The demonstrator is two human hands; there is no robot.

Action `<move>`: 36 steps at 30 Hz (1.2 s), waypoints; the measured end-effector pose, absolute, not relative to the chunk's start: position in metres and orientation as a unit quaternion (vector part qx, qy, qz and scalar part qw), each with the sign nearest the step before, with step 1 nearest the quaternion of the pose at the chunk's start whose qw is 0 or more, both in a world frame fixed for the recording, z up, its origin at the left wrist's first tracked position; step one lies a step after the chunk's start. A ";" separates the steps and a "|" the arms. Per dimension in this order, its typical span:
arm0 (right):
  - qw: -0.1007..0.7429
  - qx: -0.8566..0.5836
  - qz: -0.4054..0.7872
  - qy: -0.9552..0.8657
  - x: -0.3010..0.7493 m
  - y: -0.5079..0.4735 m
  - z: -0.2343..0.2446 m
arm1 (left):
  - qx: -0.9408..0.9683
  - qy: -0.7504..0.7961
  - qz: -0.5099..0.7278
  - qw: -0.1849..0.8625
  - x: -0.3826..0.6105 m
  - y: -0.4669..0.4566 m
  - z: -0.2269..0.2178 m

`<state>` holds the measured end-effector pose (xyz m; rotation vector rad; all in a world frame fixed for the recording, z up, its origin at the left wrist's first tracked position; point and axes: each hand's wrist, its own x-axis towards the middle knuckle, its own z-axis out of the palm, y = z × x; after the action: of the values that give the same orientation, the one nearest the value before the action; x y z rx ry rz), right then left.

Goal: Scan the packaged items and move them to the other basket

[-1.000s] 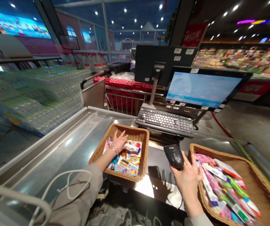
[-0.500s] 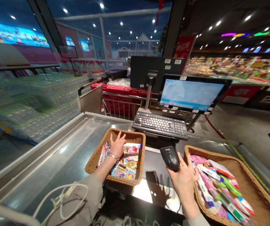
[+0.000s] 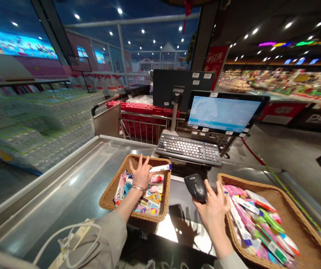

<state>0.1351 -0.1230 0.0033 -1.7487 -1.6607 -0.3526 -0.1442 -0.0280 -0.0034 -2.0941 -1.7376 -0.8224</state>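
Observation:
My left hand (image 3: pixel 141 176) reaches into the left wicker basket (image 3: pixel 103 201), a bracelet at its wrist. Its thumb presses the near end of a narrow white packet (image 3: pixel 160 168), which slants up toward the basket's right rim; the other fingers stretch forward. Beneath the hand lie colourful wrapped sweets (image 3: pixel 151 203). A black barcode scanner (image 3: pixel 196 186) rests in my right hand (image 3: pixel 213 209), its handle partly hidden by the palm and the fingers loosely extended. This hand is over the counter, just left of the right wicker basket (image 3: pixel 297 209).
Several colourful packets (image 3: pixel 261 228) fill the left part of the right basket. Beyond the baskets stand a keyboard (image 3: pixel 190 149) and a lit monitor (image 3: pixel 223 114). The metal counter (image 3: pixel 73 183) has a raised edge. A pale cable (image 3: pixel 65 228) loops near my left sleeve.
The white packet has lifted and tilted at its right end, with my left hand at its other end. My right hand and the scanner have shifted slightly left in view.

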 end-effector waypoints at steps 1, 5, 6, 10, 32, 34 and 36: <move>0.344 -0.672 -0.136 -0.641 0.135 -0.123 0.005 | -0.730 -0.602 -0.287 0.149 -0.142 -0.028 -0.003; 0.338 -0.661 -0.135 -0.656 0.134 -0.125 0.008 | -0.732 -0.594 -0.297 0.149 -0.132 -0.028 -0.002; 0.336 -0.658 -0.134 -0.660 0.134 -0.126 0.009 | -0.733 -0.592 -0.301 0.148 -0.129 -0.028 -0.001; 0.324 -0.660 -0.119 -0.668 0.133 -0.129 0.011 | -0.736 -0.581 -0.316 0.145 -0.118 -0.028 0.002; 0.324 -0.660 -0.092 -0.672 0.129 -0.134 0.019 | -0.752 -0.552 -0.333 0.138 -0.081 -0.027 0.008; 0.321 -0.659 -0.095 -0.673 0.129 -0.135 0.019 | -0.753 -0.551 -0.332 0.136 -0.080 -0.027 0.008; 0.315 -0.661 -0.096 -0.674 0.130 -0.135 0.018 | -0.754 -0.549 -0.334 0.134 -0.079 -0.026 0.008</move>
<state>0.1298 -0.1354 0.0181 -1.7422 -1.7763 -0.2530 -0.0786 -0.0259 0.0082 -2.1858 -1.5929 -0.9693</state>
